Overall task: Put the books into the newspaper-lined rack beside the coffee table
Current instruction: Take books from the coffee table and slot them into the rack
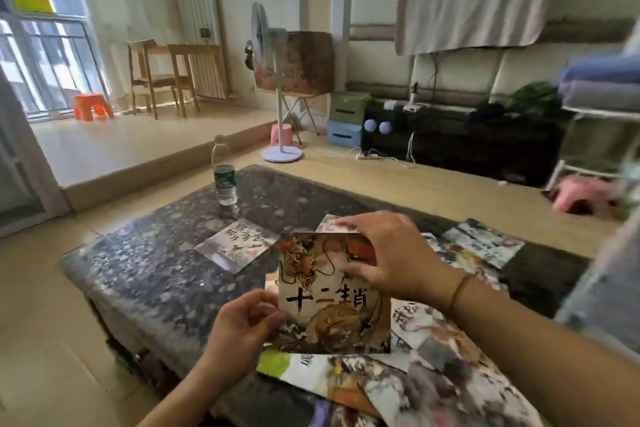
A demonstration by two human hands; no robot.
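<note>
A square picture book with a dragon cover (pixel 322 308) is held upright above the dark speckled coffee table (pixel 149 267). My left hand (pixel 242 326) pinches its lower left corner. My right hand (pixel 388 256) grips its upper right edge, fingers over the top. Behind the top edge a second thin book (pixel 329 222) peeks out. Another book with black brush writing (pixel 235 246) lies flat on the table to the left. Several more picture books (pixel 433 374) are spread over the table's near right part. The newspaper-lined rack is not in view.
A plastic water bottle (pixel 224 173) stands at the table's far left. Beyond are a white standing fan (pixel 277 87), a pink stool (pixel 581 194), a white shelf frame (pixel 595 135) at right, wooden chairs (pixel 162 76) and an orange stool (pixel 91 106) on a raised floor.
</note>
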